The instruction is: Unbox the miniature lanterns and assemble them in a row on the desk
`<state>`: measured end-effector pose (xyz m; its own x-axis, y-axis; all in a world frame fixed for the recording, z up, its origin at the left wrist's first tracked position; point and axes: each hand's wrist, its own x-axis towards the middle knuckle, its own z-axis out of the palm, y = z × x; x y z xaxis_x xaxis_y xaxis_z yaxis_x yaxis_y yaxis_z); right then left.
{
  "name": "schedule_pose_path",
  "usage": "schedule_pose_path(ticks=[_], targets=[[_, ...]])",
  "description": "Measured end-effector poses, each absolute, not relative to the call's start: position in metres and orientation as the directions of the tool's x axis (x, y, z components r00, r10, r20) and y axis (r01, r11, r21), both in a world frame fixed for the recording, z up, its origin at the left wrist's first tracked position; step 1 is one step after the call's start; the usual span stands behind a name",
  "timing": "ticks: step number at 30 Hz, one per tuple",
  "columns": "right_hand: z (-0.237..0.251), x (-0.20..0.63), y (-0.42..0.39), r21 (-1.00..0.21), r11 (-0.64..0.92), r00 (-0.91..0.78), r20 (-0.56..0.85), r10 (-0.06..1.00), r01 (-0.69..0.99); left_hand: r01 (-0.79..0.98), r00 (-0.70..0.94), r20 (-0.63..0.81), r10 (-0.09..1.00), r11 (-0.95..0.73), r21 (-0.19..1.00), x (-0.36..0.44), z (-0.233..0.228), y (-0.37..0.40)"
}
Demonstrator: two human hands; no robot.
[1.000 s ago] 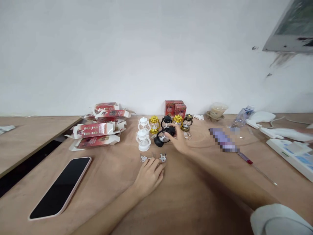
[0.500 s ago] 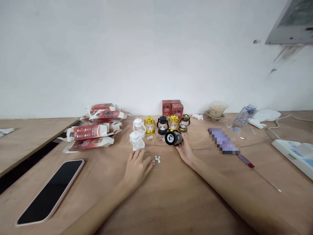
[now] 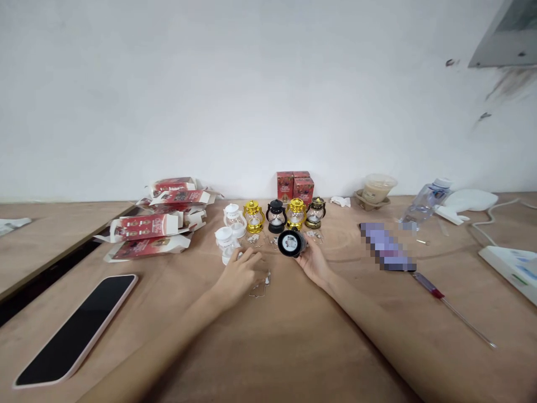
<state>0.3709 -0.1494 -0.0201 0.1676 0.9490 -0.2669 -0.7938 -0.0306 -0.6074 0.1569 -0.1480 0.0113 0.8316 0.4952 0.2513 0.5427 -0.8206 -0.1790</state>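
Head view, seven lanterns (image 3: 254,216), perhaps, two hands (image 3: 241,274).

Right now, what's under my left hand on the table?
Small wire pieces poke out beside the left hand on the wooden table. Anything directly beneath the palm is covered.

Bare table (image 3: 293,336) near the person; 6 lanterns (image 3: 276,215) and boxes (image 3: 155,229) crowd the far side

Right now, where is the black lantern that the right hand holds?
Head view, centre: the black lantern lies tipped in the right hand, base toward the camera, just before the row of upright lanterns.
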Motion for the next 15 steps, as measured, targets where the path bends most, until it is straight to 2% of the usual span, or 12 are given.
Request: schedule_pose_path(ticks=[7, 11, 15], targets=[[-0.0241, 0.3717, -0.1502, -0.669, -0.068, 0.137, -0.249, 0.959, -0.740, 0.514, 0.844, 0.248, 0.476, -0.849, -0.121, 0.1627, 0.0173, -0.1463], [-0.0277, 0.3726, -0.1495, -0.715, -0.068, 0.140, -0.228, 0.963, -0.696, 0.533, 0.837, 0.244, 0.490, -0.831, -0.159, 0.1632, 0.0206, -0.1478], [-0.0267, 0.3718, -0.1507, -0.705, -0.067, 0.134, -0.226, 0.965, -0.706, 0.534, 0.841, 0.224, 0.492, -0.819, -0.211, 0.1603, 0.0208, -0.1473]])
